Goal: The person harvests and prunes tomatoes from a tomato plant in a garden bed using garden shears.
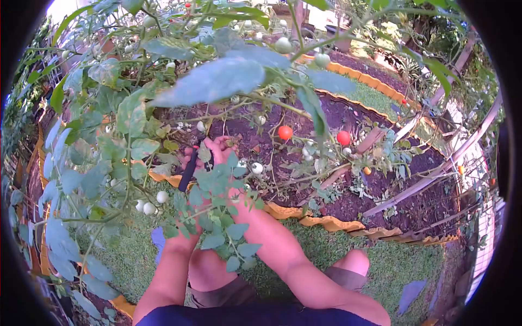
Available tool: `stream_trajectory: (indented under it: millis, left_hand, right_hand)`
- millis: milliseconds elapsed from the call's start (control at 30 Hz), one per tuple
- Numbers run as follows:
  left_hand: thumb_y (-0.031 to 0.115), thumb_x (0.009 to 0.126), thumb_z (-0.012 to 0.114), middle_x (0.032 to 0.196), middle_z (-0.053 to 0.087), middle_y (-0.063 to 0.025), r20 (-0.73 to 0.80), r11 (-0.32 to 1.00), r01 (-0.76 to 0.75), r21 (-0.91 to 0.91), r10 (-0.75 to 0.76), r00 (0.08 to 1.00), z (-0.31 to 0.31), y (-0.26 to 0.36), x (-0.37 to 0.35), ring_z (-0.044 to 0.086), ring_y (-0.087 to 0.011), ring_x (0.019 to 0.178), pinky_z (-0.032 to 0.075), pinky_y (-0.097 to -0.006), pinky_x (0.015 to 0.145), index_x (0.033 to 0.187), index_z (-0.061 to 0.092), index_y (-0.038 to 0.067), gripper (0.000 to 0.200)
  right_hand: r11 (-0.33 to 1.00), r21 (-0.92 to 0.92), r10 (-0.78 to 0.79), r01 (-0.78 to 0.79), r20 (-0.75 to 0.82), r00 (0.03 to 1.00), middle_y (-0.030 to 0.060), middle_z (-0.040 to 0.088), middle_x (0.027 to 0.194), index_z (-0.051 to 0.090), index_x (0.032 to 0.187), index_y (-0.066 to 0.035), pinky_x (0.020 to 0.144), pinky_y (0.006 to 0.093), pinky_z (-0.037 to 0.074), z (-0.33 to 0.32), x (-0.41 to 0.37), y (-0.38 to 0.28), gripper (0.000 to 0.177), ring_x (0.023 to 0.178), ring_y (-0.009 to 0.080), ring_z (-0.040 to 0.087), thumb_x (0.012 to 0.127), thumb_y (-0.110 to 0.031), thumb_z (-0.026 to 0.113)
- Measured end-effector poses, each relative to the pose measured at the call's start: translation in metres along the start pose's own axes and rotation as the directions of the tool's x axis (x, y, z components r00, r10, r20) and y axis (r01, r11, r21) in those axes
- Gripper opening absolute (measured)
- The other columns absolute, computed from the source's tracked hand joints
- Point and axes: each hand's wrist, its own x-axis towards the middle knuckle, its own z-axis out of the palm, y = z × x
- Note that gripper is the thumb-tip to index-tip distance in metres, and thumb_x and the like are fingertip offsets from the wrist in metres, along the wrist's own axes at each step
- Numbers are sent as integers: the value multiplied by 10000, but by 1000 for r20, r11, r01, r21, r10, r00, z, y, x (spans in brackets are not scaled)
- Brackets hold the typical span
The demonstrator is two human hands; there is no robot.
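My left hand is partly covered by leaves, its fingers closed at a black-handled cutting tool with a bit of red, which looks like pruning shears. Right beside it, my right hand has curled fingers among the thin tomato stems; what lies between them is hidden. A leafy tomato branch hangs in front of both wrists. Close to the right hand is a pale green tomato. Farther right hang a red tomato and another red tomato.
Large blurred leaves cross the upper view close to the camera. Wavy yellow edging borders the dark soil bed. Wooden stakes lean across the right side. Pale tomatoes hang at left, above grass.
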Motion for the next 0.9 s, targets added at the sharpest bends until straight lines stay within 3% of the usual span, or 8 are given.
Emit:
stream_trajectory:
  millis: [200, 233, 333, 367, 567, 733, 833, 900]
  left_hand:
    - [111, 842, 683, 1015, 703, -76, -68, 994, 71, 86, -65, 996, -10, -15, -50, 665, -173, 918, 528, -342, 771, 1085, 649, 64, 250]
    - [110, 841, 683, 1017, 704, -77, -76, 992, 79, 100, -72, 995, -11, -18, -56, 666, -173, 919, 528, -343, 772, 1086, 650, 65, 251]
    - [106, 836, 683, 1021, 704, -80, -85, 983, 104, 154, -92, 992, -14, -27, -68, 666, -175, 921, 527, -345, 774, 1087, 651, 65, 257]
    - [105, 835, 683, 1022, 705, -81, -92, 978, 111, 174, -96, 991, -16, -30, -71, 667, -176, 922, 527, -345, 775, 1088, 651, 65, 258]
    - [99, 825, 683, 1030, 706, -87, -87, 904, 189, 383, -168, 982, -22, -47, -78, 668, -181, 927, 526, -348, 779, 1091, 653, 66, 269]
    - [93, 818, 684, 1037, 708, -92, 3, 618, 237, 750, -361, 933, -39, -79, -77, 669, -184, 931, 525, -351, 782, 1094, 655, 67, 279]
    - [90, 813, 684, 1041, 709, -95, 124, 381, 78, 921, -477, 870, -59, -103, -83, 670, -187, 934, 524, -353, 784, 1096, 656, 68, 285]
    - [88, 810, 684, 1044, 709, -97, 175, 308, -13, 951, -505, 845, -67, -116, -88, 670, -188, 935, 524, -354, 785, 1097, 657, 68, 289]
  right_hand:
    - [998, 30, -46, 49, -105, 993, 97, 663, 895, 583, 1006, -78, 638, 387, 560, -17, -55, 18, 294, 753, 246, 676, 929, -356, 639]
    - [999, -22, -48, 46, -88, 995, 52, 660, 952, 575, 1148, -92, 725, 370, 549, -2, -68, 5, 330, 807, 214, 652, 953, -355, 607]
    - [990, -97, -121, 104, -191, 974, 42, 661, 926, 598, 1062, -108, 654, 368, 540, 29, -105, -23, 325, 770, 194, 649, 935, -404, 641]
    - [985, -54, -168, 162, -149, 974, 62, 672, 961, 588, 1064, -126, 622, 380, 537, 17, -94, -19, 342, 762, 201, 659, 928, -434, 653]
    - [998, 48, -47, 51, -71, 996, 134, 682, 1028, 563, 1082, -66, 784, 452, 574, -12, -107, -16, 438, 858, 293, 673, 958, -486, 567]
    - [981, -14, 192, -193, -50, 980, 174, 674, 1022, 566, 1103, -53, 850, 485, 576, -38, -139, -9, 491, 920, 297, 673, 938, -515, 567]
    - [954, -126, 263, -273, -94, 960, 169, 678, 1007, 562, 1132, -34, 841, 480, 576, -62, -171, 0, 499, 890, 278, 679, 942, -496, 570]
    - [918, -177, 329, -354, -154, 932, 158, 681, 981, 561, 1124, -40, 815, 467, 578, -81, -188, 2, 466, 850, 262, 681, 948, -471, 576]
